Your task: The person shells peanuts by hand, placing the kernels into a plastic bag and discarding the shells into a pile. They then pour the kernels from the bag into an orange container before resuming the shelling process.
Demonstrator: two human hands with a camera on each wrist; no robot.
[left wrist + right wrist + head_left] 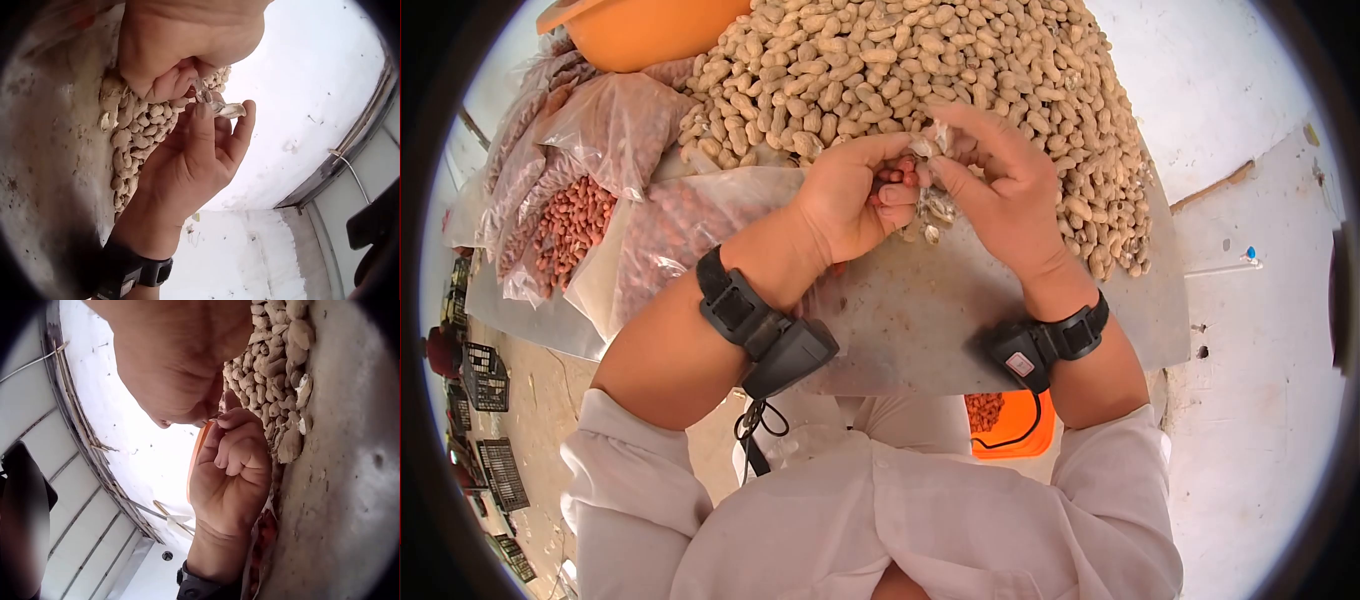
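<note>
The left hand (850,195) curls its fingers round several red peanut kernels (897,174), and its thumb and fingertip meet at a peanut shell (923,147). Close against it, the right hand (1005,190) pinches an opened piece of shell between thumb and fingers. In the left wrist view the right hand (187,162) holds the pale split shell (228,110), while the left hand (187,37) touches it from above. The right wrist view has the left hand (231,469) with curled fingers under the right hand (181,356), which hides most of the shell.
A large heap of unshelled peanuts (880,70) covers the back of the metal table (900,330). Bags of red kernels (605,130) and an orange basin (650,30) are at the left. Below the table's front edge sits an orange container (1025,440) with kernels.
</note>
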